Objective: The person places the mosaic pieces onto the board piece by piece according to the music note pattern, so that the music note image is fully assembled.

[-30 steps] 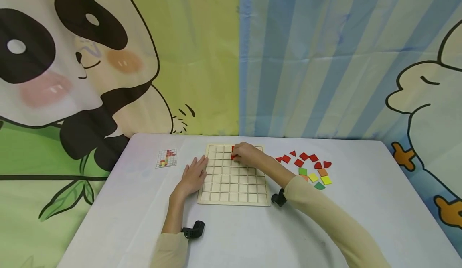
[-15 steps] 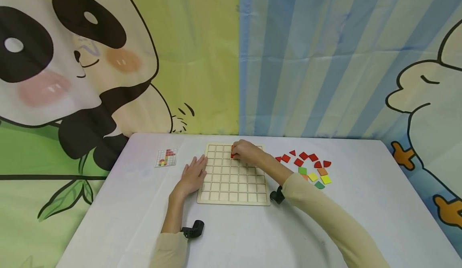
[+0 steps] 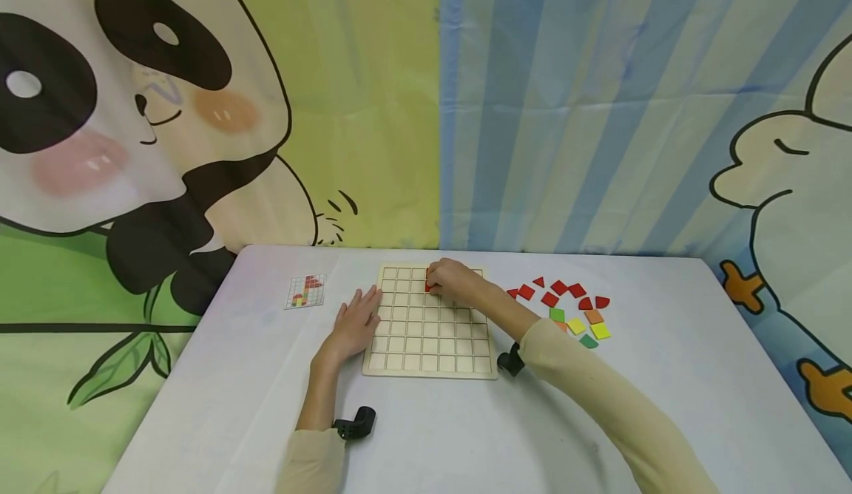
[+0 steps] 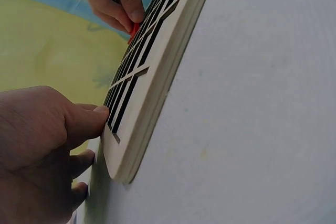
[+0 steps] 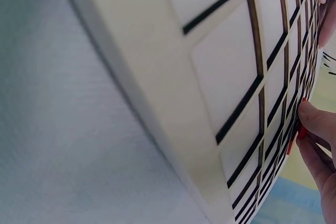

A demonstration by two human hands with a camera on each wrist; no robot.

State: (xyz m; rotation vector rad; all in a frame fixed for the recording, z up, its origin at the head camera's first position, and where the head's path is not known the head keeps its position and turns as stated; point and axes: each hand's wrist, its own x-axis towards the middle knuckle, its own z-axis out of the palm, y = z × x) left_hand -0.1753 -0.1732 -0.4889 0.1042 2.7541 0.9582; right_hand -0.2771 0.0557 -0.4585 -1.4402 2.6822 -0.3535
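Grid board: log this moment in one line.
left hand: touches left edge of grid board | right hand: pinches red piece at far end | patterned card: left of board | loose pieces: right of board

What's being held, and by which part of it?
The right hand pinches a red piece; the exact gripped edges are hidden. The left hand only touches the board.

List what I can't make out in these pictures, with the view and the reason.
Shape and number of the red piece or pieces, head view: the right hand hides them.
One orange piece, head view: partly covered by the right sleeve.
Exact pattern on the card, head view: too small.
Full extent of the board, left wrist view: cut off by the top edge.
Most of the left hand, right wrist view: cut off by the right edge.
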